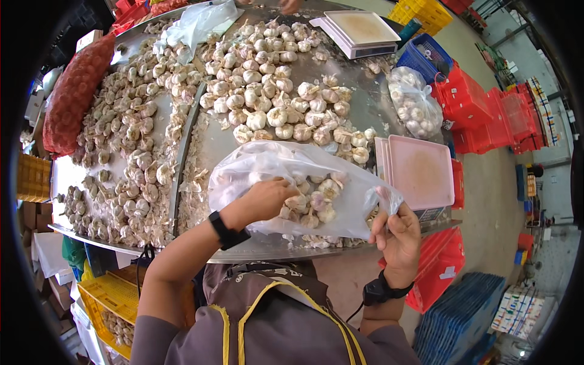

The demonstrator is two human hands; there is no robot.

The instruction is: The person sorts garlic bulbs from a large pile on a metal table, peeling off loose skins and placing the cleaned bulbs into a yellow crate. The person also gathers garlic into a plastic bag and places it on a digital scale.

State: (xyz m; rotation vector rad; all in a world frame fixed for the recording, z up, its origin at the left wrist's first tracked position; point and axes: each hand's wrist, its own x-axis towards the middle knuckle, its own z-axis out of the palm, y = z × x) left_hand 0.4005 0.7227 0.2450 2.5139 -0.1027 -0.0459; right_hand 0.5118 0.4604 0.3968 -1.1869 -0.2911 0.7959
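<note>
A translucent plastic bag (273, 155) lies on the metal table before me, with garlic bulbs (319, 196) bunched in its middle. My left hand (269, 198) reaches over the bag, its fingertips against the bulbs. Whether those fingers grip a bulb, and whether they are inside the plastic, I cannot tell. At the bag's right corner, my right hand (397, 228) pinches the gathered plastic between thumb and fingers. Loose garlic bulbs (255, 119) are heaped just beyond the bag.
A weighing scale (422, 171) stands right of the bag, another scale (362, 27) at the back. A tied bag of garlic (413, 102) sits near red crates (465, 98). A metal divider (185, 157) crosses the table; a red mesh sack (80, 96) lies left. Another person's hand (289, 5) shows at the far edge.
</note>
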